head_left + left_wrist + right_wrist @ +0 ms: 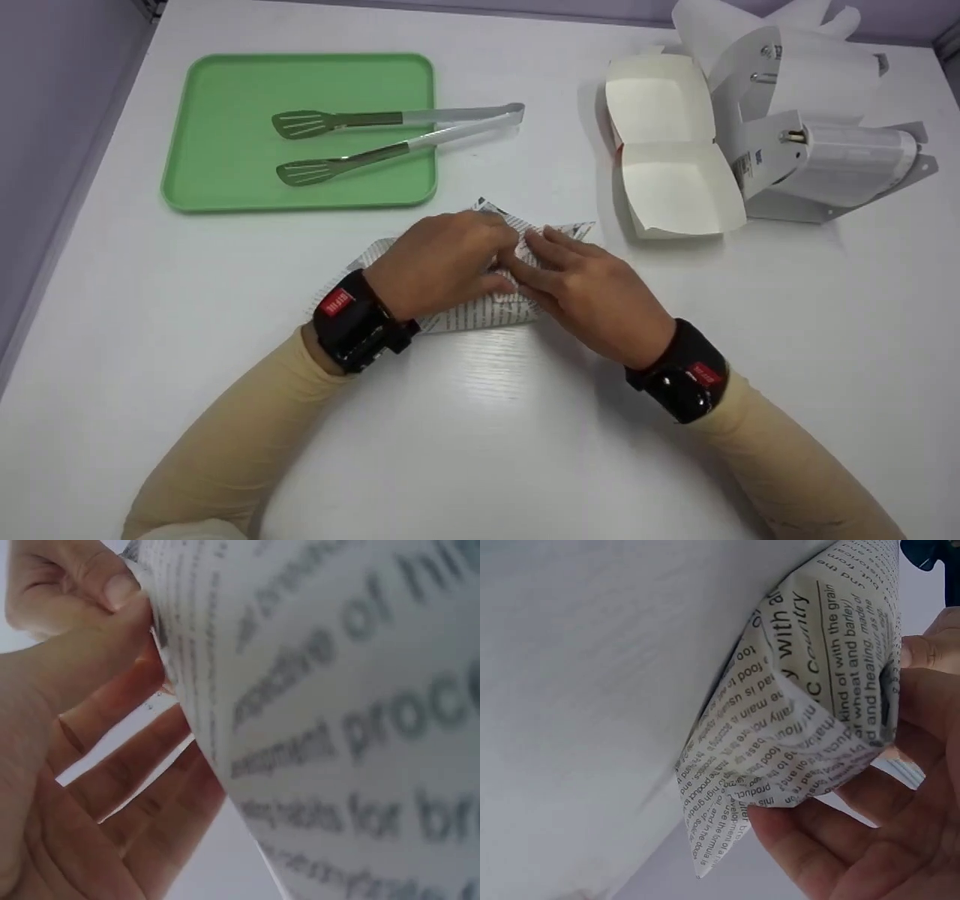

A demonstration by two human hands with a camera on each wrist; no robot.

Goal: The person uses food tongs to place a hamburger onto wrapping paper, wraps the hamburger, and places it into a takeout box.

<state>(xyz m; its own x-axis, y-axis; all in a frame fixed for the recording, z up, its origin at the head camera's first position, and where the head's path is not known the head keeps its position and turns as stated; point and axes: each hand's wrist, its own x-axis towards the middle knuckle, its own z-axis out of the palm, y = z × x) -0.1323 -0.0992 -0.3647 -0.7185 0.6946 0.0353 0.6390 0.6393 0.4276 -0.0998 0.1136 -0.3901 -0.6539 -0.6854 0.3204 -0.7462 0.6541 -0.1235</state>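
Printed wrapping paper [480, 315], white with newspaper-style black text, is partly folded on the white table in the head view. Its sides stand up in creases, and whatever it may enclose is hidden. My left hand [450, 259] pinches an edge of the paper between thumb and fingers, as the left wrist view shows. Opposite it, my right hand [596, 292] grips the folded right side, its fingertips on the crease. The two hands nearly meet over the middle of the sheet. Up close in the right wrist view, the folded paper [802, 712] ends in a pointed corner.
A green tray [225, 180] lies at the back left, with metal tongs [457, 114] resting across its right edge. An opened white paper box [675, 184] stands at the back right. Beside it is a metal dispenser [855, 161] with a clear roll and white sheets.
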